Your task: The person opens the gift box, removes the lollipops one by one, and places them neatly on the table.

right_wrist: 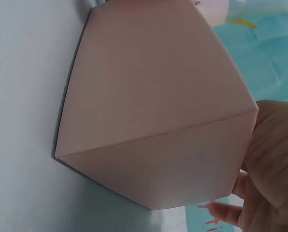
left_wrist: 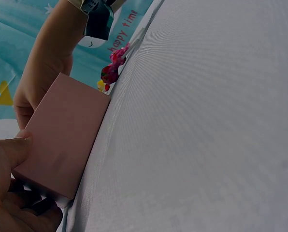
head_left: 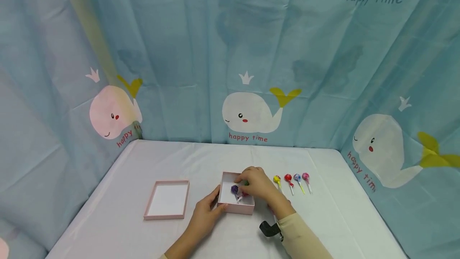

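Observation:
A small pink box (head_left: 237,208) stands open on the white table, a purple lollipop (head_left: 234,189) and a red one lying inside. My left hand (head_left: 205,211) grips the box's near left corner; its thumb (left_wrist: 11,150) presses the pink wall (left_wrist: 62,140). Over the box's far right corner, my right hand (head_left: 256,184) reaches in with fingers curled round a green lollipop (head_left: 245,182). The right wrist view is filled by the box's outer walls (right_wrist: 153,111), with the right hand (right_wrist: 274,169) at the edge.
The box's pink lid (head_left: 167,200) lies upturned to the left. Right of the box, several lollipops lie in a row: yellow (head_left: 277,180), red (head_left: 288,178), blue (head_left: 297,178), pink (head_left: 306,176). A whale-print blue curtain (head_left: 251,71) closes the table's back and sides.

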{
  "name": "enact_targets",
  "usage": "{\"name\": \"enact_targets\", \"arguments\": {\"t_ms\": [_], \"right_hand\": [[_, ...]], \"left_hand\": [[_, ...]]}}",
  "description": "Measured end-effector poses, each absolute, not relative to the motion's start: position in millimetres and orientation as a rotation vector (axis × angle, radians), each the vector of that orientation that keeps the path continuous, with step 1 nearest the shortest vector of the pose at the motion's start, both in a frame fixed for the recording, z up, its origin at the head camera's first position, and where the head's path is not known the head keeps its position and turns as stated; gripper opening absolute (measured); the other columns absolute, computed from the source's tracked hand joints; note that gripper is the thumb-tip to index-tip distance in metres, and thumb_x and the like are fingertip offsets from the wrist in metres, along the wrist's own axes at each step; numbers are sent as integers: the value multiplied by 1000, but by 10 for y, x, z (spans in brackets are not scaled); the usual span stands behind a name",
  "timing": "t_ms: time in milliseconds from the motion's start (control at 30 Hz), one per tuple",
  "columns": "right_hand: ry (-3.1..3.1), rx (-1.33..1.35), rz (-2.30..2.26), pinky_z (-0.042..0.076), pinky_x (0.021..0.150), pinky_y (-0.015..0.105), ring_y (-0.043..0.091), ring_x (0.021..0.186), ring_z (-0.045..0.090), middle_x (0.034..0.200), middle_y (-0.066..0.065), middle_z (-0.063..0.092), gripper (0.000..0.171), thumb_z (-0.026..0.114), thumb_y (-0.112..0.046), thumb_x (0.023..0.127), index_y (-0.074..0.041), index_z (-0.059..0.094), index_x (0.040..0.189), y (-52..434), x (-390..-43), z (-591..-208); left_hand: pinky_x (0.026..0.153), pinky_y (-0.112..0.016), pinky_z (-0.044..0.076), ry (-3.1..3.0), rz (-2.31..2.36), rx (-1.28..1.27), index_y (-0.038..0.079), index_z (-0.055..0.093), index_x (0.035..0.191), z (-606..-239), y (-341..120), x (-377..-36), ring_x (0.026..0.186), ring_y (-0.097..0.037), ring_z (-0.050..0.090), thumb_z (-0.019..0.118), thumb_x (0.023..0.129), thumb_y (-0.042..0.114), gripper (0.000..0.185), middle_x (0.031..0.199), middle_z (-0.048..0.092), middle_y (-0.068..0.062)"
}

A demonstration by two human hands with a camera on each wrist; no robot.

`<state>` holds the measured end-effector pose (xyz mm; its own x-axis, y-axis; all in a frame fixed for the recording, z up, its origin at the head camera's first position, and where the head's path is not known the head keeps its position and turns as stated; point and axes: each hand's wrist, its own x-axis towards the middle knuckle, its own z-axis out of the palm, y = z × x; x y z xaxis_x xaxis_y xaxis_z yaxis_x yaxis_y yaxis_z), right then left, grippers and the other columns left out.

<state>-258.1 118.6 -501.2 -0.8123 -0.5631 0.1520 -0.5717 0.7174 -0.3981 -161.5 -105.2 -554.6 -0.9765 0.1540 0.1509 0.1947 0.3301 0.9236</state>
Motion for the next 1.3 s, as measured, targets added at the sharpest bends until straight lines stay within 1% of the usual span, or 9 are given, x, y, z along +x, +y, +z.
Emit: {"name": "enact_targets", "arguments": {"t_ms": [67, 200, 367, 500, 600, 800, 1067, 1100, 1300], "right_hand": [[-2901, 933, 624, 44, 107, 51, 17, 112, 61, 104, -11, 75, 18, 81, -23, 88, -24, 82, 106, 1169, -2577, -5009], [-2919, 961, 585, 44, 109, 50, 14, 112, 61, 103, -14, 74, 18, 81, -27, 89, -26, 82, 106, 1109, -2601, -5021], [-2954, 1017, 593, 44, 110, 47, 11, 114, 61, 106, -18, 73, 20, 81, -31, 89, -28, 81, 108, 1029, -2643, -5032], [-2970, 1023, 551, 44, 108, 46, 9, 112, 61, 105, -21, 73, 20, 82, -33, 88, -30, 81, 107, 1000, -2660, -5061], [-2968, 1024, 521, 44, 108, 46, 9, 111, 61, 104, -20, 74, 21, 83, -34, 86, -30, 81, 106, 988, -2658, -5071], [-2950, 1039, 456, 40, 113, 47, 10, 109, 60, 101, -19, 75, 24, 85, -36, 84, -29, 81, 106, 957, -2645, -5073], [-2925, 1022, 410, 43, 105, 43, 7, 98, 58, 91, -26, 72, 20, 87, -40, 81, -35, 81, 100, 944, -2621, -5100], [-2919, 1020, 411, 43, 104, 42, 7, 99, 58, 90, -27, 72, 20, 87, -41, 81, -36, 81, 99, 944, -2618, -5099], [-2901, 991, 474, 44, 105, 43, 11, 108, 58, 91, -27, 71, 19, 87, -41, 80, -37, 81, 98, 935, -2605, -5105]], "left_hand": [[116, -36, 40, -2537, -1765, -336, 3, 38, 157, -5548, -1053, -1608, 147, -32, 40, 75, 92, 37, 81, 160, 40, -14], [116, -36, 40, -2523, -1784, -350, 0, 37, 156, -5538, -1057, -1606, 147, -32, 40, 75, 93, 35, 81, 160, 39, -15], [116, -35, 40, -2505, -1779, -354, 1, 38, 156, -5548, -1040, -1602, 147, -31, 40, 75, 93, 33, 80, 159, 41, -16], [116, -35, 40, -2513, -1761, -360, 2, 39, 156, -5554, -1026, -1595, 146, -31, 40, 75, 93, 33, 78, 159, 41, -16], [116, -35, 40, -2519, -1753, -362, 4, 39, 156, -5545, -1025, -1599, 146, -31, 40, 75, 93, 34, 78, 159, 42, -15], [117, -37, 38, -2526, -1741, -341, 6, 39, 157, -5520, -1044, -1598, 147, -30, 40, 75, 93, 36, 79, 159, 42, -13], [115, -36, 40, -2523, -1761, -356, 2, 37, 157, -5542, -1055, -1606, 146, -32, 41, 74, 93, 36, 81, 159, 40, -16], [115, -37, 40, -2521, -1750, -365, 1, 37, 156, -5544, -1056, -1609, 145, -34, 41, 74, 93, 36, 81, 159, 40, -18], [115, -36, 41, -2527, -1734, -349, 3, 39, 156, -5562, -1059, -1613, 144, -33, 43, 75, 92, 37, 81, 158, 41, -16]]}}
